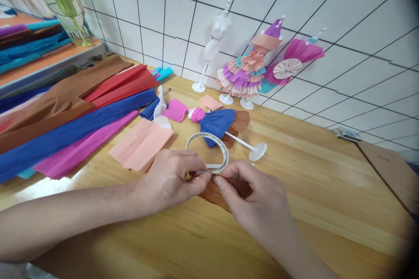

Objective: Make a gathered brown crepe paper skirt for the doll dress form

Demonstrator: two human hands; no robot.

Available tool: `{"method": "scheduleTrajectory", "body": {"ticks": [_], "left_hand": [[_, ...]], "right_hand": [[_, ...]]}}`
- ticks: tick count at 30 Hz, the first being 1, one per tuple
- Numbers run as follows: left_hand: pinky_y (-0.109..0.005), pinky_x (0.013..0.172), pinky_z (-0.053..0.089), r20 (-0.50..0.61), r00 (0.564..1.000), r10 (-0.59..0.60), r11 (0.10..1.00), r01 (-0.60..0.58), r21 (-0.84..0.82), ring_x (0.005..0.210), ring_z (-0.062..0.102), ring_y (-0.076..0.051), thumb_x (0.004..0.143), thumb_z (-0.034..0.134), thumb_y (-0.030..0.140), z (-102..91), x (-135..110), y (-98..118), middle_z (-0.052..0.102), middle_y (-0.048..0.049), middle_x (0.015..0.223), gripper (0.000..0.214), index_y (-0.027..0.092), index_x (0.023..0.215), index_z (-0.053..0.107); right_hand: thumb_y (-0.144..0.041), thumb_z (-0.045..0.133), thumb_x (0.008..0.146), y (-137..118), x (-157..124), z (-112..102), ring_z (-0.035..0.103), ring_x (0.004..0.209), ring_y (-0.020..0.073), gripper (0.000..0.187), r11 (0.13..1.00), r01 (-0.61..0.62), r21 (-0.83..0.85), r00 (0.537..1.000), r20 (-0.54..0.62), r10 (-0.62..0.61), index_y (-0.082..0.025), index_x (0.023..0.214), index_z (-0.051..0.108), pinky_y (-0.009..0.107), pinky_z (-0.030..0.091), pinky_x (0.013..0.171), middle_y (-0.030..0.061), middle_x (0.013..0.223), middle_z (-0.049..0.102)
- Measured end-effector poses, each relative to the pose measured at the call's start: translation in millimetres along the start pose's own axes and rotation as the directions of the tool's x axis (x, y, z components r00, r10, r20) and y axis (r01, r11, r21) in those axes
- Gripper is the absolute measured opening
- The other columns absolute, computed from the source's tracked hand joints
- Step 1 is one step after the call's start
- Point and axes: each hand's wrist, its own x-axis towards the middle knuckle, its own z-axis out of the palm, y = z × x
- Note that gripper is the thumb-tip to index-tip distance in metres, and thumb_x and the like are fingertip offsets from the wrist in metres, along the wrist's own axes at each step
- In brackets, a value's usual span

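My left hand (178, 174) and my right hand (252, 192) meet over the table, fingertips close together. Both pinch the top edge of a brown piece of crepe paper (214, 195), which hangs below the fingers, partly hidden by them. Just behind the fingertips stands a thin roll of tape (225, 152), its ring upright and touching or nearly touching the paper's edge. Beyond the roll a small mannequin in a blue skirt (218, 122) and pink top lies on its side, its white round base (258, 151) to the right. A peach paper square (141, 144) rests left of the hands.
Long crepe paper strips, such as a blue one (78, 122), cover the left side. Along the tiled wall stand a bare white mannequin (214, 43) and two dressed ones, one in a ruffled dress (247, 72). A jug (67, 6) is at the back left, a brown board (389, 170) at the right.
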Motion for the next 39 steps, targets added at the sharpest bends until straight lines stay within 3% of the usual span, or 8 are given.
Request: {"method": "scheduleTrajectory", "body": {"ticks": [5, 15, 23, 28, 33, 39], "left_hand": [[-0.019, 0.046, 0.035, -0.049, 0.992, 0.118, 0.989, -0.113, 0.093, 0.048, 0.049, -0.008, 0.084, 0.054, 0.018, 2.5, -1.8, -3.4, 0.058, -0.0002, 0.057, 0.022, 0.012, 0.070, 0.070], [-0.018, 0.047, 0.037, -0.073, 0.995, 0.063, 0.996, -0.059, 0.063, 0.048, 0.050, -0.007, 0.084, 0.055, 0.020, 0.8, -0.1, -3.9, 0.057, 0.0008, 0.058, 0.020, 0.013, 0.071, 0.068], [-0.021, 0.044, 0.032, -0.104, 0.965, 0.241, 0.949, -0.212, 0.232, 0.046, 0.046, -0.009, 0.085, 0.052, 0.016, 2.3, -1.7, -5.1, 0.055, -0.0001, 0.055, 0.022, 0.012, 0.070, 0.068], [-0.022, 0.046, 0.034, -0.084, 0.953, 0.291, 0.917, -0.252, 0.308, 0.047, 0.047, -0.010, 0.086, 0.051, 0.015, 2.7, -2.6, -4.2, 0.055, -0.0009, 0.056, 0.024, 0.012, 0.070, 0.068], [-0.021, 0.045, 0.034, -0.103, 0.967, 0.231, 0.948, -0.200, 0.250, 0.047, 0.047, -0.009, 0.085, 0.053, 0.017, 3.3, -1.8, -5.8, 0.055, -0.0006, 0.056, 0.022, 0.012, 0.071, 0.069], [-0.018, 0.046, 0.036, -0.072, 0.994, 0.084, 0.991, -0.076, 0.110, 0.048, 0.048, -0.007, 0.084, 0.054, 0.017, 1.3, -2.0, -6.1, 0.057, 0.0005, 0.058, 0.019, 0.013, 0.072, 0.069]], "right_hand": [[-0.016, 0.056, 0.078, -2.1, 0.4, 0.3, 0.041, 0.040, 0.0058, 0.015, 0.998, -0.039, 0.046, 0.999, 0.006, 0.039, -0.021, 0.068, 0.047, 0.018, 0.033, 0.042, -0.0103, 0.048, 0.046], [-0.019, 0.055, 0.081, -3.0, -0.8, 2.7, 0.041, 0.040, 0.0067, 0.012, 0.996, -0.053, 0.077, 0.997, 0.051, 0.049, -0.021, 0.069, 0.053, 0.019, 0.031, 0.042, -0.0095, 0.047, 0.045], [-0.018, 0.053, 0.081, -3.4, 0.1, 2.8, 0.036, 0.040, 0.0068, 0.019, 0.998, -0.028, 0.049, 0.999, 0.029, 0.026, -0.021, 0.063, 0.049, 0.020, 0.030, 0.043, -0.0092, 0.046, 0.039], [-0.018, 0.053, 0.082, -1.2, -0.5, 3.5, 0.036, 0.041, 0.0068, 0.020, 0.998, -0.041, 0.052, 0.998, 0.039, 0.039, -0.021, 0.063, 0.047, 0.020, 0.029, 0.043, -0.0094, 0.046, 0.037], [-0.016, 0.052, 0.081, -4.7, -0.6, 2.7, 0.034, 0.038, 0.0059, 0.020, 0.997, -0.021, 0.076, 0.996, 0.083, 0.015, -0.021, 0.062, 0.046, 0.020, 0.029, 0.042, -0.0103, 0.045, 0.037], [-0.021, 0.055, 0.081, -5.3, -2.0, 3.2, 0.038, 0.040, 0.0076, 0.008, 0.999, -0.008, 0.039, 1.000, 0.001, 0.008, -0.021, 0.074, 0.057, 0.021, 0.031, 0.041, -0.0087, 0.047, 0.044]]}}
